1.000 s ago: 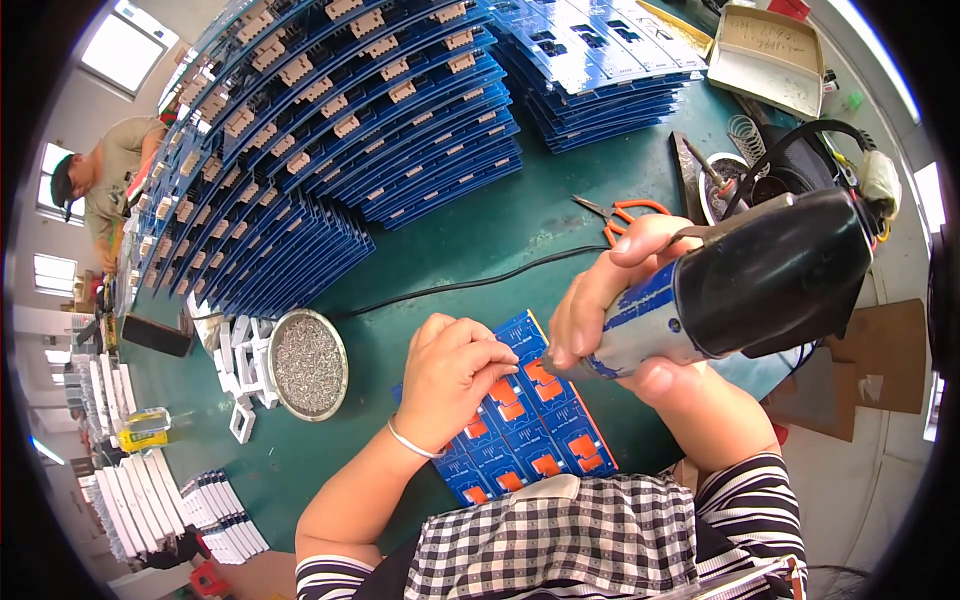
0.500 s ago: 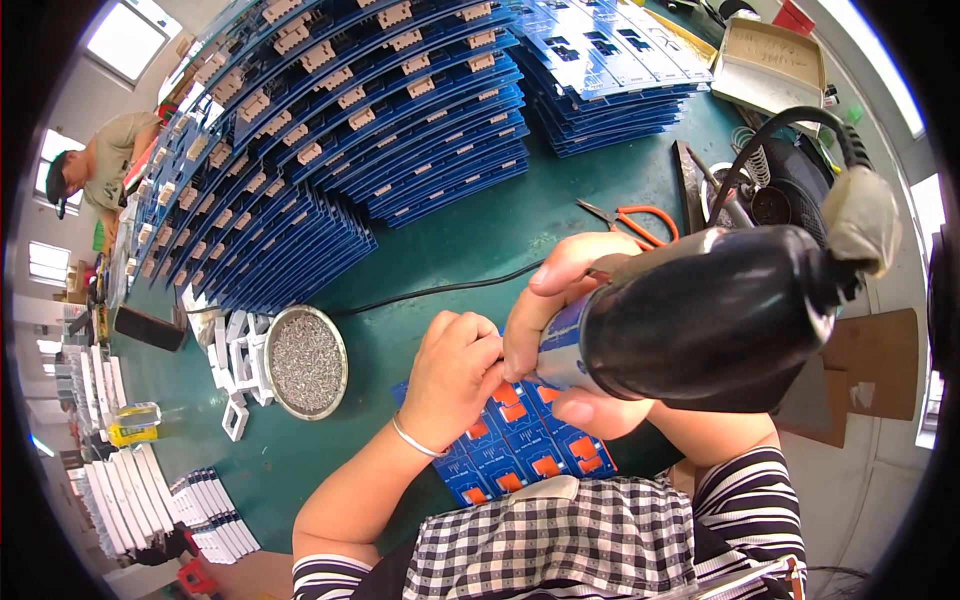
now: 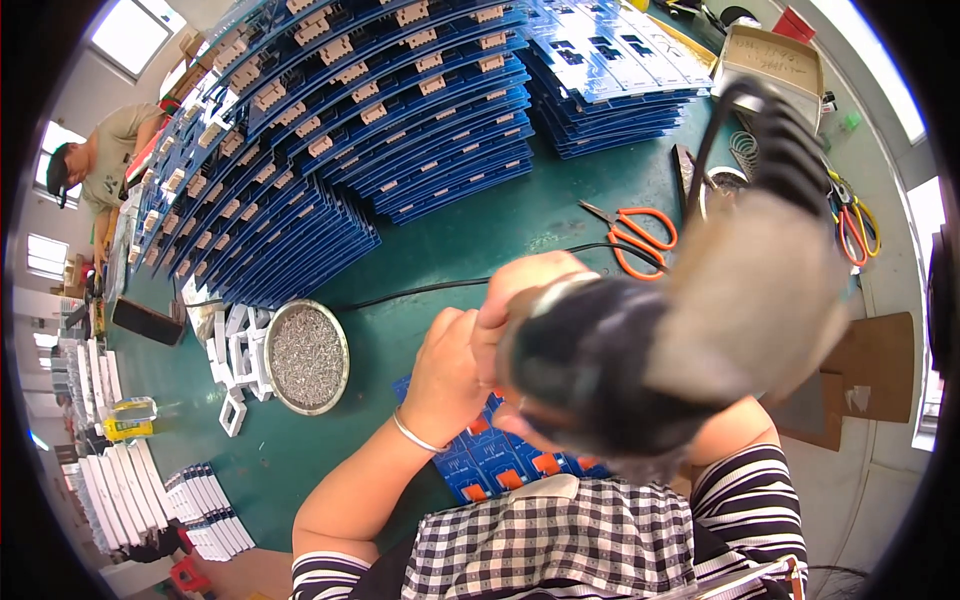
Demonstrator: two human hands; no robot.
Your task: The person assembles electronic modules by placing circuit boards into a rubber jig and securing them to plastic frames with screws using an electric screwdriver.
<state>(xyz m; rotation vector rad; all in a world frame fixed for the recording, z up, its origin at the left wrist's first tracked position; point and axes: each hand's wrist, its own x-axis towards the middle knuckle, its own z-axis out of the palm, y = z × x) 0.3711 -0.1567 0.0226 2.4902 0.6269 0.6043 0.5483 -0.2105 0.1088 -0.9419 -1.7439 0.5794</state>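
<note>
My right hand (image 3: pixel 525 285) is wrapped round a corded electric screwdriver (image 3: pixel 590 350) with a black body and a cloth-wrapped rear end, blurred by motion. It is tilted, its rear end up towards the right, and its tip is hidden. My left hand (image 3: pixel 448 365) is closed beside the tool's front, its fingertips pinched; whatever they hold is out of sight. Under both hands lies a blue circuit board panel (image 3: pixel 500 458) with orange patches, partly covered by the hands and tool. To the left stands a round bowl (image 3: pixel 346 372) full of small metal screws.
Tall stacks of blue boards (image 3: pixel 440 150) rise at the back, with another stack (image 3: pixel 620 60) beside them. Orange-handled pliers (image 3: pixel 648 212) lie beyond the tool. White plastic frames (image 3: pixel 232 412) sit by the bowl. An open box (image 3: pixel 770 65) is far right; a person (image 3: pixel 115 150) works far left.
My right hand and the screwdriver have moved left, and the tool's rear end has swung up nearer the camera. My left hand stays almost where it was.
</note>
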